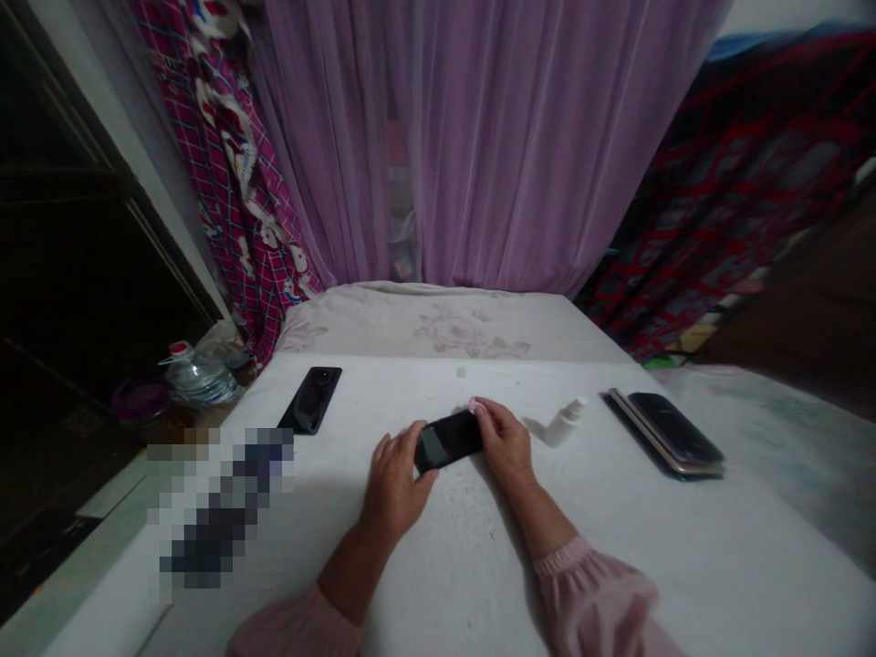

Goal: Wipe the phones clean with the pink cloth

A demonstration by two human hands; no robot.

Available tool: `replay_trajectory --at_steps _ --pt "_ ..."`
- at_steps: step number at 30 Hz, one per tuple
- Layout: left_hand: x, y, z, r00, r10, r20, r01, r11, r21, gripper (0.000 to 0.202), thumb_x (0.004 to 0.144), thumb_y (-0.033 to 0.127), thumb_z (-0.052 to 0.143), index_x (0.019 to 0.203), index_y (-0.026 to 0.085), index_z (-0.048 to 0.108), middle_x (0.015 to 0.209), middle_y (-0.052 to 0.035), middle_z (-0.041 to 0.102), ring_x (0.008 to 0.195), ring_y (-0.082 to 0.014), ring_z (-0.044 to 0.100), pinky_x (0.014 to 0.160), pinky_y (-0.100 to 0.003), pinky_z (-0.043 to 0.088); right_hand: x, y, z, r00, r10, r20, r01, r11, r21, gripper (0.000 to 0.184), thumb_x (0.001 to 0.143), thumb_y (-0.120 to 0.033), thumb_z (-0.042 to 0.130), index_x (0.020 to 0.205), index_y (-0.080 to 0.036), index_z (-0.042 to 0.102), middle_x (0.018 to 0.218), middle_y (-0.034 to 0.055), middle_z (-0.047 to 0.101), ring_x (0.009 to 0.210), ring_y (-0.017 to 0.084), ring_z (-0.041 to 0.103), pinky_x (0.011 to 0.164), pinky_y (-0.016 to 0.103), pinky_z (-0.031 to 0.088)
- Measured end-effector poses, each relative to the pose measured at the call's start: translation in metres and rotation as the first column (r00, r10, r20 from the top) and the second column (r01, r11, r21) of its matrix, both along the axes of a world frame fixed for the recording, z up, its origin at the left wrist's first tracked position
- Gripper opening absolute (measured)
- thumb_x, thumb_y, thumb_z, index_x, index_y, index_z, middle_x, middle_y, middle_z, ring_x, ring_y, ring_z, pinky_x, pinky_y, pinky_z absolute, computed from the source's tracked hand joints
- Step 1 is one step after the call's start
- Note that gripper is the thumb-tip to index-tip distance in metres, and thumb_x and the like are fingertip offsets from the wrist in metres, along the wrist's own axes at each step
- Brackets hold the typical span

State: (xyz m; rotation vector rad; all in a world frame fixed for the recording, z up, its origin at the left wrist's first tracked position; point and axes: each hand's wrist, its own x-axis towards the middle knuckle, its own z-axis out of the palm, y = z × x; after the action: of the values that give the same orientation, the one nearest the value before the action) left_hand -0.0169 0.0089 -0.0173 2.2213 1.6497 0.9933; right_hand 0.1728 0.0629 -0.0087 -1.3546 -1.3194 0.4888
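A dark smartphone (450,440) is held just above the white cloth, its glossy black face up and slightly tilted. My left hand (395,482) grips its left end, with the thumb along the near edge and fingers at the far edge. At the phone's right end, my right hand (505,443) is closed, thumb and fingers pinching a small pink piece (474,403) whose kind I cannot make out. Right of that hand, a small white bottle (566,422) stands upright on the cloth.
Another black phone (312,400) lies at the left, near a pixelated dark patch (225,516). Several stacked phones (671,431) lie at the right. Beyond the table's left edge stands a clear water jug (202,376) with a red cap. Purple curtains (506,146) hang behind.
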Motion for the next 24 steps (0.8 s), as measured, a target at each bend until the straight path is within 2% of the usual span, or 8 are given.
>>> replay_trajectory --at_steps 3,6,11,15,20,22,24 --pt "-0.002 0.002 0.000 0.998 -0.039 0.044 0.038 0.999 0.026 0.069 0.074 0.010 0.060 0.138 0.024 0.039 0.132 -0.0086 0.061 0.119 -0.0259 0.059 0.109 -0.049 0.038 -0.001 -0.001 0.003 1.000 0.007 0.029 -0.008 0.999 0.046 0.033 0.085 -0.046 0.054 0.092 -0.021 0.074 0.096 0.0074 0.076 0.093 0.024 0.069 0.087 0.037 0.053" --pt "-0.006 0.003 0.003 0.995 -0.065 0.077 0.061 0.997 0.049 0.059 0.078 0.010 0.053 0.135 0.025 0.043 0.126 -0.0075 0.064 0.113 -0.0247 0.061 0.102 -0.044 0.045 0.000 -0.002 0.006 0.995 -0.014 0.100 0.005 0.996 0.091 0.031 0.088 -0.042 0.050 0.091 -0.020 0.072 0.093 0.0076 0.075 0.088 0.022 0.068 0.083 0.035 0.053" --pt "-0.009 0.004 0.006 0.996 -0.086 0.030 0.081 0.987 0.137 0.041 0.091 0.019 0.047 0.131 0.023 0.048 0.114 -0.0068 0.070 0.101 -0.0225 0.067 0.091 -0.038 0.053 0.003 -0.006 0.014 0.941 -0.059 0.334 -0.006 0.982 0.190 0.027 0.092 -0.032 0.046 0.086 -0.020 0.069 0.085 0.0069 0.071 0.084 0.022 0.063 0.080 0.036 0.048" --pt "-0.009 0.003 0.008 0.997 -0.004 -0.082 0.026 0.961 0.277 0.030 0.097 0.025 0.045 0.124 0.020 0.055 0.106 -0.0084 0.073 0.093 -0.0233 0.069 0.089 -0.039 0.053 -0.007 -0.015 0.022 0.848 -0.089 0.522 -0.066 0.960 0.271 0.020 0.092 -0.026 0.050 0.089 -0.021 0.069 0.096 0.0068 0.070 0.098 0.023 0.060 0.092 0.040 0.039" --pt "-0.007 0.001 0.015 0.989 0.038 -0.145 0.019 0.928 0.372 0.025 0.100 0.025 0.040 0.110 0.020 0.063 0.096 -0.0061 0.076 0.082 -0.0209 0.071 0.091 -0.040 0.052 -0.026 -0.028 0.025 0.761 -0.013 0.649 -0.244 0.921 0.305 0.016 0.092 -0.023 0.052 0.097 -0.022 0.067 0.110 0.0058 0.070 0.115 0.024 0.054 0.102 0.042 0.031" --pt "-0.007 0.000 0.019 0.990 0.043 -0.134 0.014 0.918 0.396 0.025 0.101 0.024 0.041 0.108 0.019 0.064 0.096 -0.0059 0.076 0.084 -0.0202 0.071 0.092 -0.041 0.050 -0.025 -0.027 0.024 0.756 -0.034 0.653 -0.236 0.918 0.320 0.015 0.092 -0.024 0.053 0.096 -0.022 0.067 0.112 0.0056 0.069 0.117 0.025 0.053 0.104 0.043 0.029" --pt "-0.008 0.000 0.021 0.992 0.043 -0.118 0.009 0.913 0.408 0.024 0.100 0.024 0.043 0.107 0.019 0.066 0.096 -0.0055 0.076 0.086 -0.0198 0.071 0.096 -0.042 0.048 -0.017 -0.023 0.022 0.759 -0.084 0.646 -0.177 0.928 0.328 0.014 0.092 -0.025 0.054 0.094 -0.022 0.068 0.113 0.0056 0.069 0.119 0.025 0.052 0.105 0.045 0.027"
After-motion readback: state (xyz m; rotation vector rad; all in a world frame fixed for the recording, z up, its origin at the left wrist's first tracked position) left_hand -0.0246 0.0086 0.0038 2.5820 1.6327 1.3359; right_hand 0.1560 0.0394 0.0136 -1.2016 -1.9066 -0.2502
